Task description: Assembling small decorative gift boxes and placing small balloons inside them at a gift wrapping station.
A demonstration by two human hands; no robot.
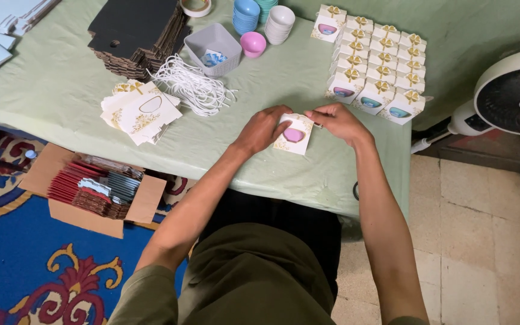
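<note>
- The left hand (pixel 263 129) and the right hand (pixel 339 122) both hold one small white box (pixel 294 135) with a pink bowl showing in its window.
- The box sits on the green table (pixel 55 84), near the front edge, tipped a little.
- The left hand's fingers curl over the left side of the box.
- The right hand's fingers pinch the top right corner of the box.
- Behind the right hand stand many finished boxes (pixel 380 63) with gold bows, packed in neat rows.
- To the left lies a pile of flat box cards (pixel 139 111), white with gold swirls.
- Next to that pile is a heap of white strings (pixel 191 87).
- Further back are a grey basket (pixel 213 48), a loose pink bowl (pixel 253 43), a stack of blue bowls (pixel 246 15) and a stack of white bowls (pixel 280 24).
- A pile of dark cardboard sheets (pixel 136 33) sits at the back left.
- On the floor, on the blue rug (pixel 25 259), is an open cardboard carton (pixel 91 189) full of red packs.
- A white fan (pixel 513 96) stands at the right.
</note>
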